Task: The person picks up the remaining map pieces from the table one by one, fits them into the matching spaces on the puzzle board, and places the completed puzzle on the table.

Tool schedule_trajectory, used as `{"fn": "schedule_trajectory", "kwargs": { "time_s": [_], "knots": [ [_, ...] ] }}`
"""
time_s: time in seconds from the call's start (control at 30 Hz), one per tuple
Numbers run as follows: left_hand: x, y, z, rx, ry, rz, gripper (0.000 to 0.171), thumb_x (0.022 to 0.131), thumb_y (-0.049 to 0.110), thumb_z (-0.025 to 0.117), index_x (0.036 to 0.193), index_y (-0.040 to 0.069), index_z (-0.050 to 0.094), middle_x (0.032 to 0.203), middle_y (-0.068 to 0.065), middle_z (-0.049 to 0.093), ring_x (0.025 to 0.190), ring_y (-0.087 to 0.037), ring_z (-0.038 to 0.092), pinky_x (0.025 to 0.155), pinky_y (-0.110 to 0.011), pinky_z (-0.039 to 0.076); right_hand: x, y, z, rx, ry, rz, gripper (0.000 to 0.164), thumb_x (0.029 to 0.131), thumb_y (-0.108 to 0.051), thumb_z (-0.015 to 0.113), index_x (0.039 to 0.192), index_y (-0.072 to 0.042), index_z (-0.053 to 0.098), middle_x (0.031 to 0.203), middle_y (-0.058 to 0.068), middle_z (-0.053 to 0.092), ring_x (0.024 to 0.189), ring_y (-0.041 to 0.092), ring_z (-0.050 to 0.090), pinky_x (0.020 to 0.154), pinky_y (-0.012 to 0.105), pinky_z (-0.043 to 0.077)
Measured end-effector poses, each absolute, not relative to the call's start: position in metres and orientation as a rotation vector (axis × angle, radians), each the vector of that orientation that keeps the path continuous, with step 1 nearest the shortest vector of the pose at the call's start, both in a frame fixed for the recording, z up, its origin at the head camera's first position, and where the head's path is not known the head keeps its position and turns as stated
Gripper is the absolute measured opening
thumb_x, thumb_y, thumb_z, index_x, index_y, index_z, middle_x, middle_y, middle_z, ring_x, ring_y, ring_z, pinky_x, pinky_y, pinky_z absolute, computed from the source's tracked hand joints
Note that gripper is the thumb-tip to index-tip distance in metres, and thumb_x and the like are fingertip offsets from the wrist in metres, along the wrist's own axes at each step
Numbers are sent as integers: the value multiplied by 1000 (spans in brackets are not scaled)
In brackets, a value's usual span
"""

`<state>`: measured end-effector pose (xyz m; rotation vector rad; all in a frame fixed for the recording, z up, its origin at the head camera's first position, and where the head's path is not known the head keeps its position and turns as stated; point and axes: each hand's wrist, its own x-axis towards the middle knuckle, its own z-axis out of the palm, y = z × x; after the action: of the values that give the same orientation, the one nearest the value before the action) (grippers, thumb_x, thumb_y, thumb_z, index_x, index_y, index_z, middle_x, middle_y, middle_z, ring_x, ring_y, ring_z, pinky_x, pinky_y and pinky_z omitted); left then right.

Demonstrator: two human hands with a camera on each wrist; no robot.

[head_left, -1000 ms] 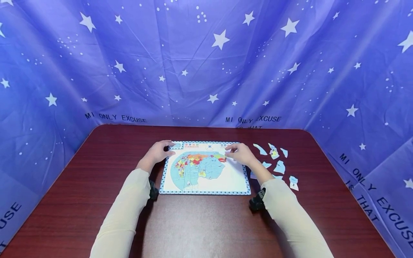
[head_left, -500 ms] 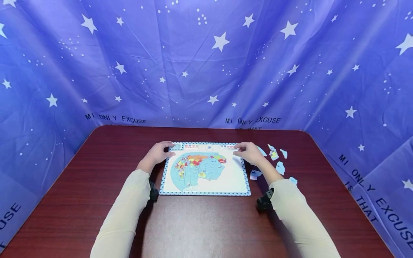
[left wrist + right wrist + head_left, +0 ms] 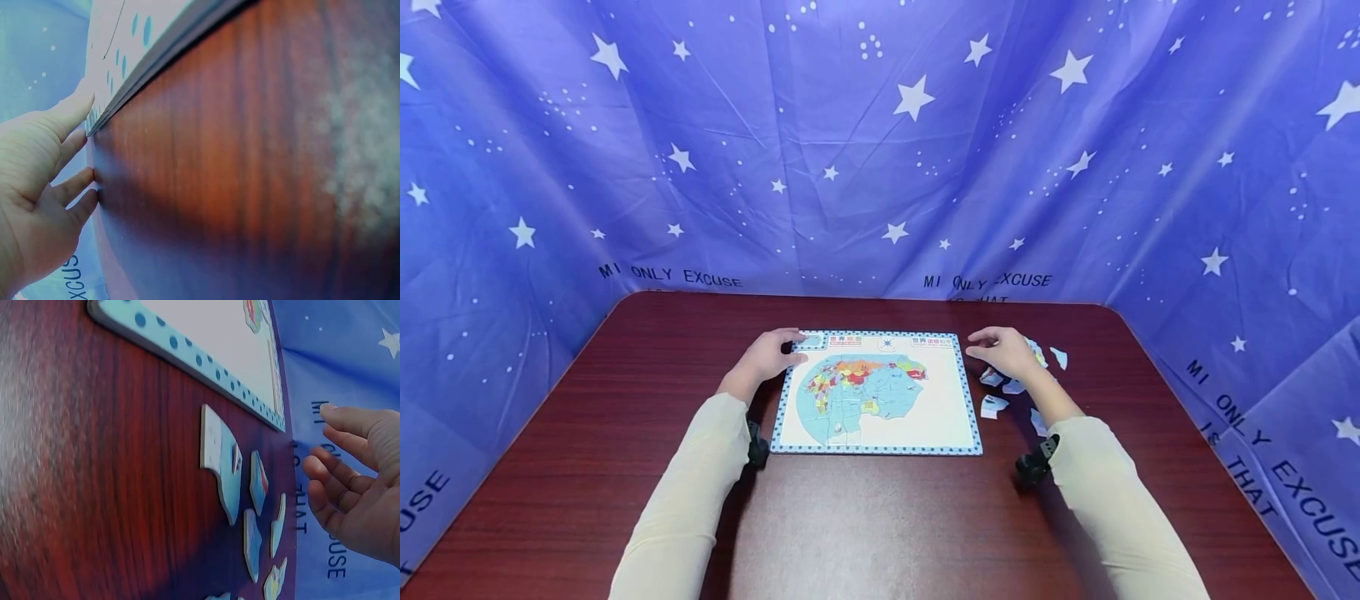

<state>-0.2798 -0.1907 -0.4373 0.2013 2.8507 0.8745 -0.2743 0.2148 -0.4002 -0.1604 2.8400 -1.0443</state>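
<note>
A map puzzle board (image 3: pixel 940 417) with a dotted blue border lies flat on the table. Joined pieces (image 3: pixel 880 392) of a world map fill its left and middle; the right part is bare white. My left hand (image 3: pixel 767 354) rests at the board's upper left corner; in the left wrist view its thumb lies on the edge, with the other fingers loosely extended. My right hand (image 3: pixel 1009 354) is just right of the board, above loose puzzle pieces, with nothing visible in its fingers. The right wrist view shows those fingers relaxed and slightly bent, and a white-and-blue puzzle piece (image 3: pixel 228 481) below.
Loose pieces sit right of the board, among them a small one (image 3: pixel 1058 358) at the back and a pale one (image 3: pixel 994 407) near the board; my right arm partly covers others. A star-printed blue curtain (image 3: pixel 850 167) hangs behind the dark red wooden table (image 3: pixel 865 525).
My right hand has moved right, from over the board's upper right part, past its edge, to above the loose pieces. My left hand has stayed in place.
</note>
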Motion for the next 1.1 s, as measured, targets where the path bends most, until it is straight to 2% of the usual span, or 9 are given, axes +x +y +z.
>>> {"fn": "schedule_trajectory", "kwargs": {
  "time_s": [0.27,0.6,0.9,1.1],
  "knots": [
    [-279,-191,-438,191,2851,885,49,91,26,61,136,9,50,150,-14,35,139,-35,28,111,-50,30,-276,230,-406,-152,2910,-973,36,90,-26,62,119,-4,63,103,16,62,81,24,53,62,27,41],
    [-279,-190,-438,176,2853,895,49,91,25,61,136,10,50,149,-13,36,139,-35,28,112,-50,29,-276,252,-412,-86,2881,-1041,39,91,-27,60,122,-3,61,107,18,62,90,27,58,72,34,48],
    [-280,-191,-440,189,2847,889,49,91,26,62,136,9,50,149,-13,36,139,-35,29,112,-50,29,-277,266,-417,-9,2905,-1069,38,91,-25,60,119,1,61,111,23,64,88,28,60,66,27,47],
    [-281,-192,-440,205,2854,874,50,91,27,61,136,8,49,149,-15,35,139,-35,29,111,-50,29,-277,269,-420,59,2922,-1038,37,91,-25,59,119,0,61,117,24,60,93,31,59,73,37,50]
  ]
}}
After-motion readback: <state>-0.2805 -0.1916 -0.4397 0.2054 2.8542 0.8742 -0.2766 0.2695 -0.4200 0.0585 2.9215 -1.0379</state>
